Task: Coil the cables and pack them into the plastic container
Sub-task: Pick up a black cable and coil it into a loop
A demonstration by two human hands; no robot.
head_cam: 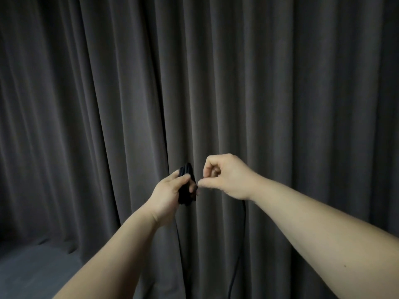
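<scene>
Head view. Left hand (167, 196): raised in front of the body, fingers and thumb curled round a black cable bundle (186, 184). Bundle: several loops pressed flat together, long axis near upright, top loops standing above the left hand's fingers, lower end level with its palm heel. Right hand (226, 176): just right of the bundle, fingers curled, thumb and forefinger pinching a black cable strand (243, 229) at the bundle's right edge. Strand: drops below the right wrist and runs down out of the picture's bottom edge. A second thin run hangs below the left hand. Curtain (108, 104): dark grey, pleated, behind both hands, filling the background. Floor (32, 270): grey strip, lower left of the left forearm. Open room lies above and to either side of the hands.
</scene>
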